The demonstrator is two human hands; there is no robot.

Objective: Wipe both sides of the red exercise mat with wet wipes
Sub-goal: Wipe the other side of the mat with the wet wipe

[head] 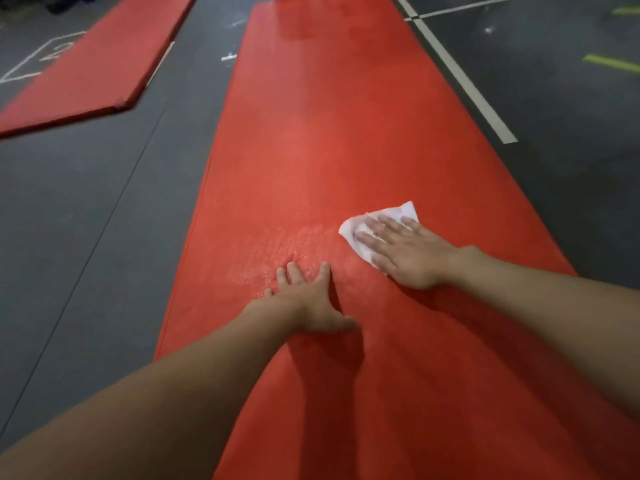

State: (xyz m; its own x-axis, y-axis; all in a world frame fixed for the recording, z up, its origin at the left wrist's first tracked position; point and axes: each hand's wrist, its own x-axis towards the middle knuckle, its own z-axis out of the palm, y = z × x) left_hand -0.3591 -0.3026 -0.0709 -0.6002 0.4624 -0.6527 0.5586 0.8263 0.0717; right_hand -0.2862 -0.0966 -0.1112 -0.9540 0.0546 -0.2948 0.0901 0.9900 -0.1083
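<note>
While the fingers [379, 221] of the right hand [412, 252] lie straight and flat on a white wet wipe [398, 211], pressing it to the red exercise mat [346, 133], the left hand [308, 303] rests spread and empty on the mat just beside it. Part of the wipe is hidden under the palm. Damp streaks [287, 251] shine ahead of the left hand. The mat's near end is cut off by the frame. Dark floor [104, 202] lies open along both long edges, with a white line [460, 77] to the right and a second red mat [104, 64] well apart on the left.
</note>
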